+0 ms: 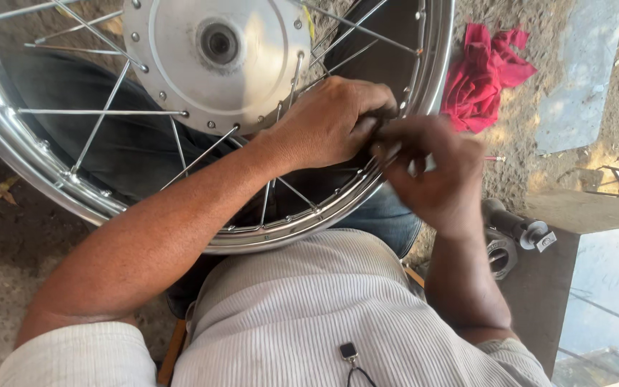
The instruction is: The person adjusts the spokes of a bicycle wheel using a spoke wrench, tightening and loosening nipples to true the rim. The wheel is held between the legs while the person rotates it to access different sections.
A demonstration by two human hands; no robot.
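A chrome spoked wheel rim [16, 154] with a silver hub [216, 57] lies across my lap. My left hand [327, 122] reaches through the spokes and pinches a spoke near the rim's right side. My right hand [435, 172] is beside it, fingers closed on a small metal tool or spoke end at the rim; motion blur hides what exactly it grips. Thin steel spokes [102, 112] run from hub to rim.
A red rag [483, 75] lies on the dirt ground at the upper right. Grey metal parts [514, 233] sit beside a concrete block [574, 215] at my right. Dry leaves [0, 192] lie on the ground at left.
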